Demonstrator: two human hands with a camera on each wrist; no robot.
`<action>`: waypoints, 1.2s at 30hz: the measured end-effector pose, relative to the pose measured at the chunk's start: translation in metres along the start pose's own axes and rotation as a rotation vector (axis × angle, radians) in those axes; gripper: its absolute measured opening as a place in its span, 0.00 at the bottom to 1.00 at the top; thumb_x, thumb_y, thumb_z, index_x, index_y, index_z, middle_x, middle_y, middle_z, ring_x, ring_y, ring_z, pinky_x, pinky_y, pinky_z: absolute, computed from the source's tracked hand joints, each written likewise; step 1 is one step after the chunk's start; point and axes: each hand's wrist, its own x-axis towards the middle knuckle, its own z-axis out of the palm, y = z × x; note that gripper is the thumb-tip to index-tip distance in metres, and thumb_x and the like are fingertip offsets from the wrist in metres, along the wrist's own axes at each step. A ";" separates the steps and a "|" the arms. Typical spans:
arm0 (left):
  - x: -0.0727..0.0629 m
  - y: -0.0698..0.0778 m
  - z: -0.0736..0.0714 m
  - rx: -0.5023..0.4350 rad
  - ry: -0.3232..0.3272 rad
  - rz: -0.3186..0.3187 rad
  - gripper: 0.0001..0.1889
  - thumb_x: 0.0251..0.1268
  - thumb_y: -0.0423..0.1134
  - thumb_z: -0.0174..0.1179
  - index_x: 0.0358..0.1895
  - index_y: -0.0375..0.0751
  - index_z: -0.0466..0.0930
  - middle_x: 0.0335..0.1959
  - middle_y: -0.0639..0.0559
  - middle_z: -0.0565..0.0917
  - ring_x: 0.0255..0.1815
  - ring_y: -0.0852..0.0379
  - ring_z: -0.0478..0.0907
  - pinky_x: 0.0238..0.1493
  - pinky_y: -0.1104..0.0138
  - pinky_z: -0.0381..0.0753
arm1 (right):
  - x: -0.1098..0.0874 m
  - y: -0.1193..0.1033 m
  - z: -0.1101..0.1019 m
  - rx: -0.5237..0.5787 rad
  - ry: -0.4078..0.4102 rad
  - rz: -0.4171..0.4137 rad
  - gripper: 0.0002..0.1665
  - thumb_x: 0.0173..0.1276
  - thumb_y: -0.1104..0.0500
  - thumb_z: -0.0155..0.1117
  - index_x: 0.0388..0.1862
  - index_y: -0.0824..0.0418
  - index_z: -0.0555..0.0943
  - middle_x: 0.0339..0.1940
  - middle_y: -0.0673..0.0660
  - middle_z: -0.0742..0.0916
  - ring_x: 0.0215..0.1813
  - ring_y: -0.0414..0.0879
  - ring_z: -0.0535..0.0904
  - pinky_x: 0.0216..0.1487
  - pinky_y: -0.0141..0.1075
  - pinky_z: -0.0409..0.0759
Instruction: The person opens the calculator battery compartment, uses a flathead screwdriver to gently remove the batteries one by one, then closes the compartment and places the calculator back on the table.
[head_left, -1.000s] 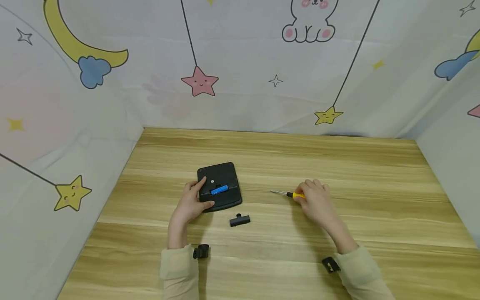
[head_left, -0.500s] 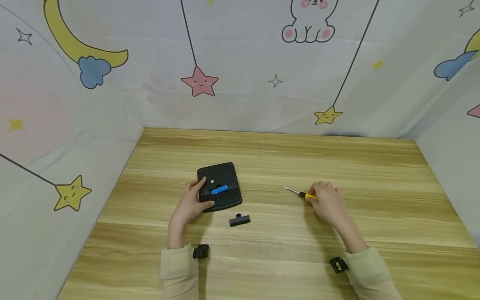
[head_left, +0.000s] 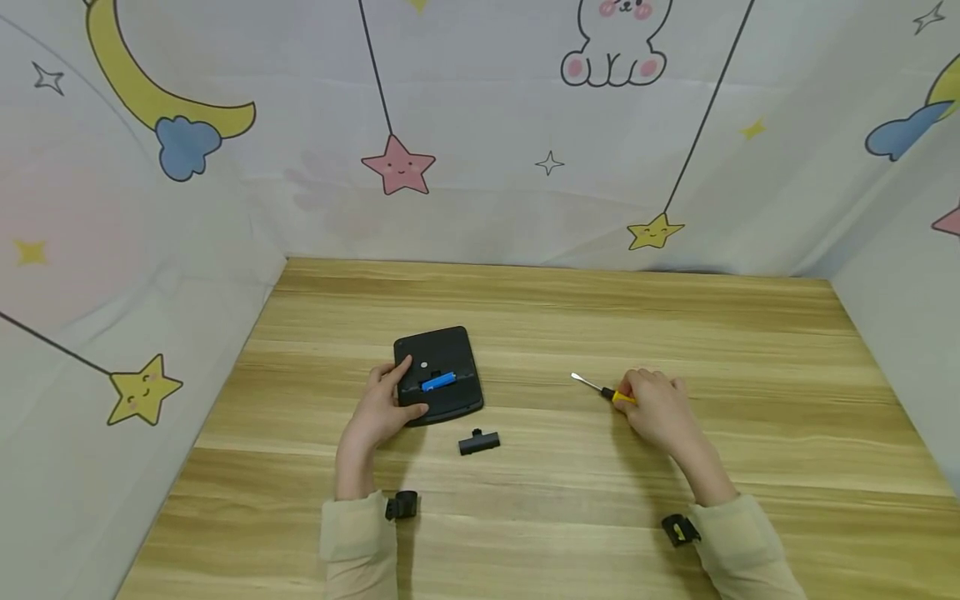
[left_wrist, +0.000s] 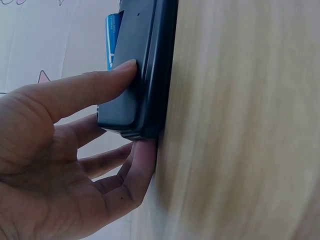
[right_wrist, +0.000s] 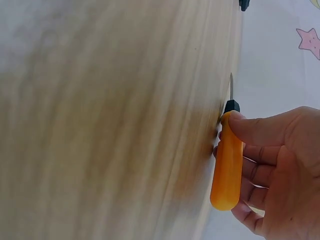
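Note:
A black, flat, calculator-like device [head_left: 442, 350] lies with its underside up on the wooden table, its battery compartment uncovered and holding a blue battery [head_left: 438, 382]. My left hand [head_left: 377, 406] grips its left side; in the left wrist view the thumb [left_wrist: 112, 77] presses the upper face while other fingers reach round the edge. My right hand [head_left: 660, 408] holds a screwdriver by its yellow-orange handle [right_wrist: 227, 165], the metal shaft [head_left: 587, 382] pointing left toward the device. Just in front of the device rests a small dark battery cover [head_left: 478, 442] with a tab.
The wooden table [head_left: 555, 517] ends at a white printed cloth [head_left: 487, 208] at the back and on both sides. Black camera mounts [head_left: 402, 504] sit on both wrists.
My right hand has moved to the right with the screwdriver, away from the device, and has now almost stopped. The left hand, device and battery cover keep their places.

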 end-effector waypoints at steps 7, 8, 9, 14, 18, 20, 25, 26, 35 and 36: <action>-0.003 0.001 0.000 0.001 0.022 0.021 0.43 0.57 0.36 0.67 0.76 0.45 0.54 0.73 0.34 0.53 0.47 0.45 0.70 0.51 0.56 0.71 | -0.001 0.000 0.000 -0.003 0.013 -0.014 0.09 0.61 0.59 0.68 0.36 0.62 0.79 0.31 0.54 0.81 0.39 0.52 0.75 0.44 0.51 0.63; -0.004 0.001 0.000 -0.001 0.025 0.023 0.43 0.57 0.36 0.67 0.76 0.45 0.54 0.73 0.33 0.53 0.49 0.44 0.70 0.53 0.54 0.71 | -0.001 0.000 0.000 -0.002 0.014 -0.015 0.09 0.60 0.59 0.67 0.36 0.62 0.79 0.31 0.54 0.81 0.39 0.51 0.75 0.43 0.51 0.63; -0.004 0.002 0.000 0.001 0.027 0.028 0.43 0.57 0.36 0.67 0.75 0.44 0.54 0.73 0.33 0.53 0.51 0.43 0.70 0.54 0.53 0.72 | -0.001 0.000 0.000 -0.001 0.015 -0.015 0.09 0.60 0.59 0.67 0.36 0.62 0.79 0.31 0.54 0.81 0.38 0.51 0.75 0.43 0.50 0.63; -0.002 0.000 0.001 -0.014 0.006 0.011 0.43 0.58 0.36 0.66 0.76 0.45 0.53 0.74 0.33 0.51 0.59 0.39 0.67 0.62 0.47 0.68 | -0.001 0.000 0.000 0.003 0.010 -0.013 0.10 0.61 0.59 0.67 0.36 0.62 0.78 0.31 0.54 0.81 0.38 0.51 0.74 0.43 0.50 0.64; -0.001 -0.001 0.001 -0.011 -0.002 -0.003 0.43 0.59 0.37 0.66 0.76 0.45 0.52 0.75 0.34 0.50 0.56 0.41 0.68 0.60 0.49 0.69 | -0.001 0.000 0.000 0.007 0.004 -0.010 0.11 0.61 0.58 0.68 0.36 0.62 0.77 0.32 0.54 0.80 0.38 0.51 0.73 0.43 0.50 0.64; -0.001 -0.001 0.001 -0.008 0.000 -0.003 0.43 0.59 0.37 0.66 0.76 0.46 0.52 0.75 0.34 0.50 0.58 0.40 0.67 0.61 0.48 0.69 | 0.000 -0.001 0.000 0.009 0.004 -0.008 0.11 0.60 0.57 0.69 0.37 0.61 0.77 0.33 0.55 0.80 0.39 0.52 0.73 0.44 0.50 0.64; -0.001 -0.002 0.001 -0.018 0.002 -0.004 0.44 0.58 0.37 0.66 0.76 0.46 0.52 0.75 0.34 0.50 0.63 0.38 0.65 0.64 0.47 0.67 | 0.001 -0.002 0.000 -0.002 0.011 -0.010 0.15 0.59 0.55 0.70 0.38 0.61 0.77 0.35 0.55 0.81 0.42 0.53 0.74 0.47 0.52 0.65; -0.001 -0.002 0.001 -0.021 0.001 -0.004 0.44 0.58 0.37 0.66 0.76 0.46 0.52 0.75 0.34 0.50 0.62 0.38 0.65 0.63 0.47 0.68 | 0.001 -0.003 0.000 -0.008 0.014 -0.013 0.16 0.59 0.54 0.71 0.39 0.61 0.77 0.36 0.55 0.81 0.43 0.53 0.74 0.47 0.53 0.66; 0.000 -0.002 0.001 -0.013 0.004 0.005 0.44 0.58 0.37 0.66 0.76 0.46 0.52 0.75 0.34 0.50 0.63 0.37 0.65 0.64 0.46 0.67 | 0.008 -0.019 -0.001 -0.028 0.040 -0.049 0.22 0.58 0.50 0.71 0.45 0.61 0.78 0.37 0.56 0.81 0.43 0.52 0.74 0.48 0.51 0.67; 0.000 -0.002 0.001 -0.015 0.003 0.006 0.44 0.58 0.37 0.66 0.76 0.46 0.52 0.75 0.34 0.50 0.62 0.38 0.66 0.64 0.46 0.67 | 0.010 -0.021 -0.001 -0.023 0.046 -0.055 0.21 0.59 0.50 0.71 0.45 0.61 0.78 0.39 0.56 0.81 0.44 0.53 0.74 0.48 0.51 0.66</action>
